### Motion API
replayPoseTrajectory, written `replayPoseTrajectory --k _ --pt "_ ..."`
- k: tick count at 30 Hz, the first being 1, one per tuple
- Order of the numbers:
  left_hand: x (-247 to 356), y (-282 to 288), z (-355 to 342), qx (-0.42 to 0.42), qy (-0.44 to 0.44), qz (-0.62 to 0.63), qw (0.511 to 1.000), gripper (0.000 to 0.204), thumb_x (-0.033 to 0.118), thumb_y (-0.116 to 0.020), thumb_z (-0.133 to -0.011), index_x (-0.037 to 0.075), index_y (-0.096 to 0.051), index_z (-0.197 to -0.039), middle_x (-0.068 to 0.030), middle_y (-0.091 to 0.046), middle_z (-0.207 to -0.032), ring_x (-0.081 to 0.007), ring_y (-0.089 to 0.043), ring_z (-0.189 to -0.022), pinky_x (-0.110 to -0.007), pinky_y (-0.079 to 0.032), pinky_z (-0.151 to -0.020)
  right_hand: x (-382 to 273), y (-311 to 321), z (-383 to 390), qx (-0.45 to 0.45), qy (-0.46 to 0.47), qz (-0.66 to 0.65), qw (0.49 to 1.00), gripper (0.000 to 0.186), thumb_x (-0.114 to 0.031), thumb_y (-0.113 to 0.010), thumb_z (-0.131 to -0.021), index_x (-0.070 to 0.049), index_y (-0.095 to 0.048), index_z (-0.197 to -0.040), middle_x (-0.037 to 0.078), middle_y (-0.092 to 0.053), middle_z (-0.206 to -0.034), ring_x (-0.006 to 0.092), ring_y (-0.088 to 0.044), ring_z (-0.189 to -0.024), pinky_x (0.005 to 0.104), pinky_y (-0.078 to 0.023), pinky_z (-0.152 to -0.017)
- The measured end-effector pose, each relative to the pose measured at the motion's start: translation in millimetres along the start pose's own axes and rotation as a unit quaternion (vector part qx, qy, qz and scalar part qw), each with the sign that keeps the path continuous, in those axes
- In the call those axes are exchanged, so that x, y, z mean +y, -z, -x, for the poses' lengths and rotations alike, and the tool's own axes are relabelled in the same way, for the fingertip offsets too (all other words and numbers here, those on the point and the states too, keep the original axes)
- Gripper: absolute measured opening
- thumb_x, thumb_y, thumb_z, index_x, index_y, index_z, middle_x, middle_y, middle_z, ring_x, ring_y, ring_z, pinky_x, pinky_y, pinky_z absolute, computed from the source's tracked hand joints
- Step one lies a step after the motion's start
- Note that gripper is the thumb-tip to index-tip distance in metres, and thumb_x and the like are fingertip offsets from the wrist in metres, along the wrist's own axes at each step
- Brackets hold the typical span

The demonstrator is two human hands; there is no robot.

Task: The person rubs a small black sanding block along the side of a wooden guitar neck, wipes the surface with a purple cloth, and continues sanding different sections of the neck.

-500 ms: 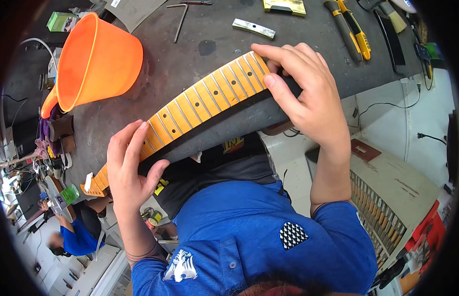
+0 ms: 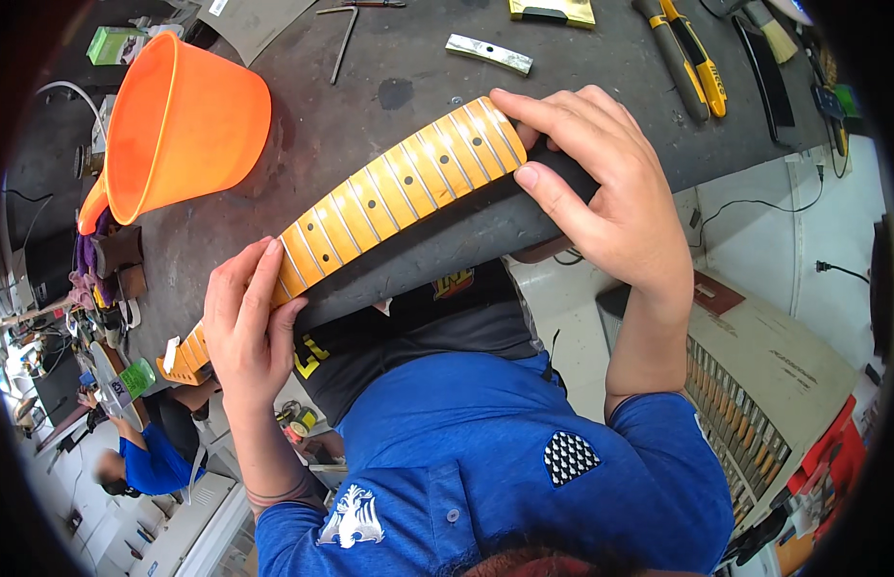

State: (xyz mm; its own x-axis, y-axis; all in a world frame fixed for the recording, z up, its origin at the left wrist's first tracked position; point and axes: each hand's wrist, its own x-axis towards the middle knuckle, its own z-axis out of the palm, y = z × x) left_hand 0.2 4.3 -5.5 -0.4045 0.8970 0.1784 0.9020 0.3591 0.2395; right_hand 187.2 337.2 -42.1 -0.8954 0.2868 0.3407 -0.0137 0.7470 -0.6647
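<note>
A pale orange wooden guitar neck (image 2: 399, 192) with metal frets and dark dots lies diagonally along the worktable's near edge, a small white piece (image 2: 170, 354) near its left end. My left hand (image 2: 247, 327) grips it toward the left, fingertips on the fretboard and thumb against the near side. My right hand (image 2: 601, 192) holds the right end, index fingertip at the far corner and thumb at the near one; the other fingers are partly hidden. A short metal bar (image 2: 489, 55) with a dark hole lies beyond the neck.
An orange jug (image 2: 183, 130) stands left on the dark worktable (image 2: 360, 115), with a hex key (image 2: 341, 43), yellow-black cutters (image 2: 692, 62) and a brush (image 2: 776, 38) along the back. A co-worker (image 2: 154, 452) in blue is at lower left. A cabinet (image 2: 745, 356) stands below right.
My left thumb has moved in, down and leftward, against the neck's edge. My right thumb sits a little lower, and the neck has shifted slightly left.
</note>
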Motion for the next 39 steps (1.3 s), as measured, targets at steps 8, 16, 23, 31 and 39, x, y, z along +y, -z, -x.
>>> replayPoseTrajectory --k 8,16,23,31,39 --pt "-6.0 30.2 -18.6 -0.033 -0.037 -0.002 0.999 0.037 0.016 -0.068 -0.103 -0.004 -0.071 -0.134 -0.0221 -0.076 -0.13 -0.0394 -0.074 -0.116 -0.046 -0.055 -0.102 2.1 -10.2 0.0 0.058 -0.003 -0.034 0.998 0.037 -0.027 -0.082 -0.093 -0.007 -0.078 -0.124 0.005 -0.074 -0.096 0.0249 -0.065 -0.094 0.0379 -0.048 -0.086" --pt "-11.3 27.5 -22.9 0.003 -0.029 0.035 0.999 0.027 0.012 -0.076 -0.095 -0.004 -0.071 -0.117 -0.0208 -0.08 -0.119 -0.0378 -0.078 -0.107 -0.044 -0.06 -0.095 -4.7 -15.1 -4.9 0.08 -0.021 -0.06 0.995 0.026 -0.021 -0.081 -0.095 -0.01 -0.079 -0.118 0.001 -0.074 -0.095 0.0208 -0.068 -0.087 0.0359 -0.048 -0.083" --pt "-14.4 25.4 -17.5 0.008 0.013 0.088 0.996 0.015 0.005 -0.072 -0.1 -0.003 -0.066 -0.11 -0.0238 -0.08 -0.122 -0.0315 -0.079 -0.107 -0.038 -0.059 -0.092 -4.8 -19.2 -7.1 0.103 -0.031 -0.102 0.989 0.019 -0.021 -0.08 -0.096 -0.012 -0.078 -0.113 0.001 -0.075 -0.096 0.0166 -0.071 -0.081 0.033 -0.048 -0.083" --pt "-21.5 20.5 -12.0 0.012 0.019 0.123 0.992 0.016 0.003 -0.069 -0.104 -0.002 -0.058 -0.113 -0.0265 -0.079 -0.124 -0.0283 -0.078 -0.108 -0.035 -0.059 -0.092 -7.5 -25.2 -7.9 0.129 -0.035 -0.158 0.978 0.017 -0.014 -0.081 -0.095 -0.008 -0.075 -0.11 0.003 -0.073 -0.096 0.0157 -0.069 -0.082 0.0319 -0.052 -0.081" --pt "-23.7 19.5 -10.5 0.007 0.025 0.131 0.991 0.014 0.003 -0.068 -0.106 -0.001 -0.055 -0.113 -0.0278 -0.078 -0.125 -0.0261 -0.077 -0.109 -0.035 -0.058 -0.095 -7.2 -22.4 -12.0 0.122 -0.017 -0.175 0.977 0.015 -0.002 -0.079 -0.096 -0.004 -0.07 -0.108 0.004 -0.069 -0.099 0.0147 -0.067 -0.087 0.0302 -0.054 -0.083"
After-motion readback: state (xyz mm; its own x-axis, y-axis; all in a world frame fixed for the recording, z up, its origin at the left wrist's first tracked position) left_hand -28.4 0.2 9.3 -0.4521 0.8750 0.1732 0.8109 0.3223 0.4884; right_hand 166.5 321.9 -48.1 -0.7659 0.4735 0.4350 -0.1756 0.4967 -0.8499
